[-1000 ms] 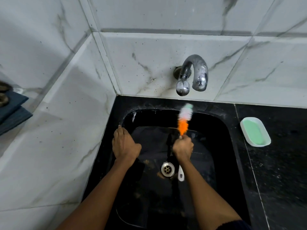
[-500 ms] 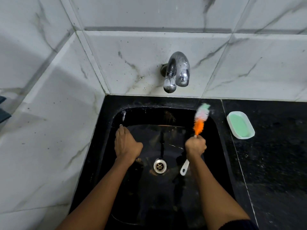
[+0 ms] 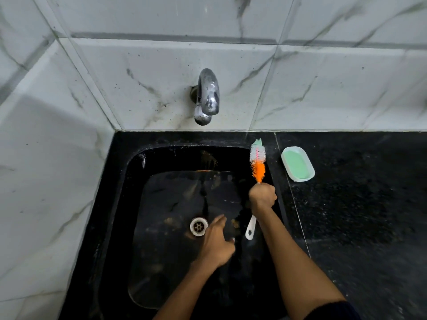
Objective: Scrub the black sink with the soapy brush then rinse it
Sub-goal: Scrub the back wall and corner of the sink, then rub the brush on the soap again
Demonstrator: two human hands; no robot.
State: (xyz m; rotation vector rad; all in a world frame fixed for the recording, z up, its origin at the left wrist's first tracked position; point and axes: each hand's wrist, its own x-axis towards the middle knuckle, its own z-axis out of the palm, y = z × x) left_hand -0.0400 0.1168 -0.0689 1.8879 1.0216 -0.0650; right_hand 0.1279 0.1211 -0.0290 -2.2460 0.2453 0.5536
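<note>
The black sink [image 3: 129, 204] is set into a black counter below a chrome tap [image 3: 206, 95]. My right hand [image 3: 262, 196] is closed around the shaft of a bottle brush [image 3: 257, 162] with orange, white and green bristles. The bristles lie against the sink's far right rim, and the white handle end sticks out below my fist. My left hand [image 3: 216, 243] hovers over the basin just right of the metal drain [image 3: 198, 226], fingers spread, holding nothing.
A white soap dish [image 3: 298, 163] with a green bar sits on the black counter [image 3: 358, 215] right of the sink. White marble tiles form the back wall and the left side wall. No water runs from the tap.
My left hand has left the sink's left side and moved to the middle beside the drain. My right hand carried the brush from the back wall to the sink's right rim.
</note>
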